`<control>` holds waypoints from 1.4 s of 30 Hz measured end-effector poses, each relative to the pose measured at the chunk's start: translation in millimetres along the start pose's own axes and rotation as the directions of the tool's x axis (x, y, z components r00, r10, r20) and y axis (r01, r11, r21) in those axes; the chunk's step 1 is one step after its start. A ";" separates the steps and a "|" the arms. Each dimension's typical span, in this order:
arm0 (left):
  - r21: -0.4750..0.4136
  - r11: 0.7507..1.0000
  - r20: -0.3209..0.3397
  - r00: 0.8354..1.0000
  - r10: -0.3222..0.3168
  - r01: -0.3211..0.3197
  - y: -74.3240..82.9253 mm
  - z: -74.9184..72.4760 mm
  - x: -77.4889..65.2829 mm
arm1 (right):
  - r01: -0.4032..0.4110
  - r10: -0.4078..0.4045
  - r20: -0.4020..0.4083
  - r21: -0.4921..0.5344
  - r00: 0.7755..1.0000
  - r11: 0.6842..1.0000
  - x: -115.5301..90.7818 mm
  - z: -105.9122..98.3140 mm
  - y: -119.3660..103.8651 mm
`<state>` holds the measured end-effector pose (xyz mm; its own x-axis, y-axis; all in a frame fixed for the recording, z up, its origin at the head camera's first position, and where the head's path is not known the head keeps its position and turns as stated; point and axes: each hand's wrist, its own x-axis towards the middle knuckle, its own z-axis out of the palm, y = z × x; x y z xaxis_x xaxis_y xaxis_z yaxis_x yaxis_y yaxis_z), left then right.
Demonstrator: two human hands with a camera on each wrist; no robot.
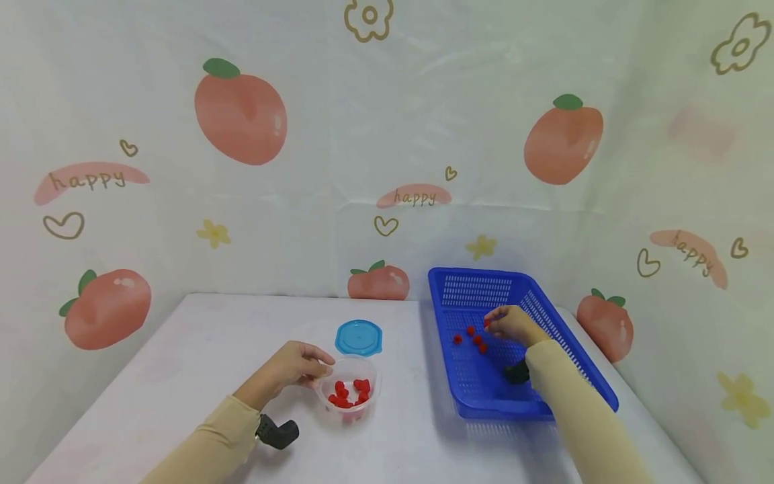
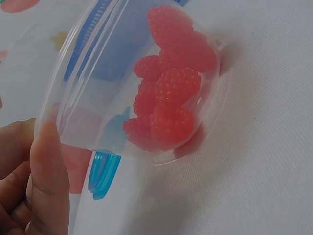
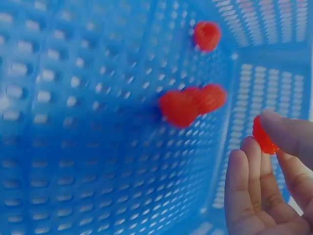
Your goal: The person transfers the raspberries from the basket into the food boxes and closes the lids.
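My left hand [image 1: 297, 363] pinches the rim of a clear plastic container [image 1: 369, 372] standing on the table. Several raspberries [image 2: 177, 87] lie piled in the bottom of this container, seen through its wall in the left wrist view. Over the blue basket [image 1: 559, 370], my right hand [image 1: 514, 325] holds a single raspberry [image 3: 264, 136] between thumb and fingertips. Below that hand, several more raspberries [image 1: 478, 340] are on the basket floor; in the right wrist view a few of them [image 3: 181, 107] sit close together and another raspberry [image 3: 207, 35] lies apart.
A light blue lid [image 1: 359, 337] lies flat on the table just behind the container. The basket's raised walls surround the right hand's area. A printed fabric backdrop [image 1: 326, 134] stands behind the white table [image 1: 242, 316].
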<state>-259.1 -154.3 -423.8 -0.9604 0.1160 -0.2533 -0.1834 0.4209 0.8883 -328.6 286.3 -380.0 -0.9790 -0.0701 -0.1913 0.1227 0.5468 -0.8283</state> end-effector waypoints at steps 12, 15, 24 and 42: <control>0.003 1.000 -0.006 1.000 0.002 -0.002 -0.4 -1.4 -0.7 | 0.141 -0.143 -0.015 0.318 0.990 0.938 -21.5 0.7 -45.1; 0.009 1.000 -0.009 1.000 -0.001 0.001 -1.0 -1.5 -0.4 | 0.170 -0.171 -0.034 0.400 0.985 0.901 -30.5 2.2 -59.8; 0.014 1.000 -0.017 1.000 -0.010 0.010 -3.2 -0.8 1.2 | 0.239 -0.258 -0.043 0.541 0.965 0.807 -65.4 21.4 -96.6; 0.001 1.000 -0.009 1.000 0.003 -0.003 -1.5 0.5 -0.5 | 0.283 -0.305 -0.030 0.470 0.952 0.836 -103.5 121.4 -106.7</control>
<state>-258.2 -154.6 -425.2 -0.9628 0.1097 -0.2470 -0.1799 0.4217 0.8887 -220.6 133.9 -335.8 -0.9742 -0.2086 0.0862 -0.0975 0.0448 -0.9942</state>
